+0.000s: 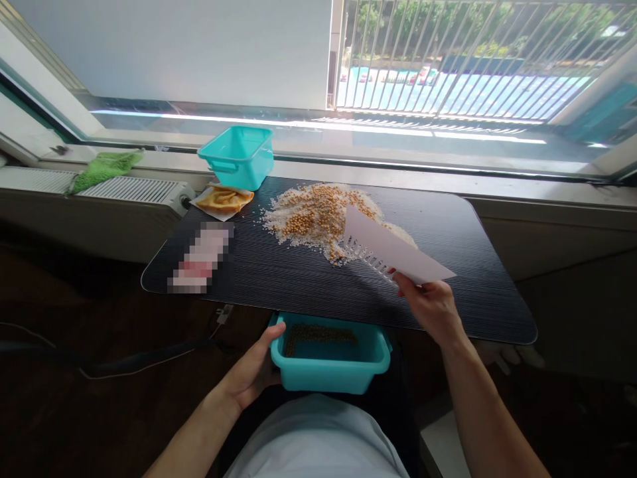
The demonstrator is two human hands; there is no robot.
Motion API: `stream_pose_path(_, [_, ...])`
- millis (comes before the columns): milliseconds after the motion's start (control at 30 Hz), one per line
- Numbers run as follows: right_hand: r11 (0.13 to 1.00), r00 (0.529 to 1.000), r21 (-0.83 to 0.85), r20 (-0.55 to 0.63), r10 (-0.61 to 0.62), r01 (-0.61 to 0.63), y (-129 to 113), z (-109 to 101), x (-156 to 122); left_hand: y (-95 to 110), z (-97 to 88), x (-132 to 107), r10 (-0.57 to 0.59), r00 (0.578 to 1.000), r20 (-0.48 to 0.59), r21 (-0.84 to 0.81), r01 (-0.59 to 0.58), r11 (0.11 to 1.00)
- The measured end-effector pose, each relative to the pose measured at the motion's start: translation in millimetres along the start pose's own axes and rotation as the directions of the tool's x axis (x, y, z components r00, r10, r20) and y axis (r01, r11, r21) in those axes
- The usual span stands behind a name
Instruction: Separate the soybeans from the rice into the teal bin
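Observation:
My right hand (428, 302) grips a stiff white paper sheet (398, 249) with a row of loops or notches along its near edge. The sheet slants over the right side of a pile of white rice-like grains (279, 216) mixed with round yellow peas (326, 199), hiding part of it. Below the table's front edge, my left hand (259, 362) is closed on the left rim of a turquoise plastic tub (328, 377), thumb on top. Dark, greenish small grains (323, 333) lie along the tub's far side.
The pile rests on a dark table (448, 232). A second turquoise tub (239, 159) stands at the back left, behind a folded yellow cloth-like item (223, 199). A blurred flat object (202, 259) lies at left. A green cloth (107, 169) drapes over the radiator (149, 196) by the window.

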State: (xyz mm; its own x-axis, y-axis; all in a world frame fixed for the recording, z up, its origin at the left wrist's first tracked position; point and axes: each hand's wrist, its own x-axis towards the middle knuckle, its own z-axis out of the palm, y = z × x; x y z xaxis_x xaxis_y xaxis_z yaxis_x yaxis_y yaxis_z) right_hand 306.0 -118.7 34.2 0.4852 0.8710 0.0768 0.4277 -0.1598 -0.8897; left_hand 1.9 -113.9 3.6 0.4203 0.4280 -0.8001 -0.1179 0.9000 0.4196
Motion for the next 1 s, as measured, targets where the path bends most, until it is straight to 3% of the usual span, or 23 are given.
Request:
stream_pose_path(333, [0.998,0.998,-0.053,0.061,-0.018,0.022,1.6,1.3,1.6,-0.5,-2.5,2.3,-0.002,1.0,0.002,-0.02,0.002,1.0])
stream_pose_path(567, [0.995,0.999,-0.101,0.037,-0.017,0.02,-5.1,0.6,1.2,1.2,0.7,-0.9,-0.012,1.0,-0.013,0.003,0.012,1.0])
stream_pose_path(1000, [1.0,0.989,-0.004,0.147,-0.012,0.013,0.9,-9.4,-13.8,1.8,2.1,-1.9,0.0,1.0,-0.012,-0.001,0.0,1.0])
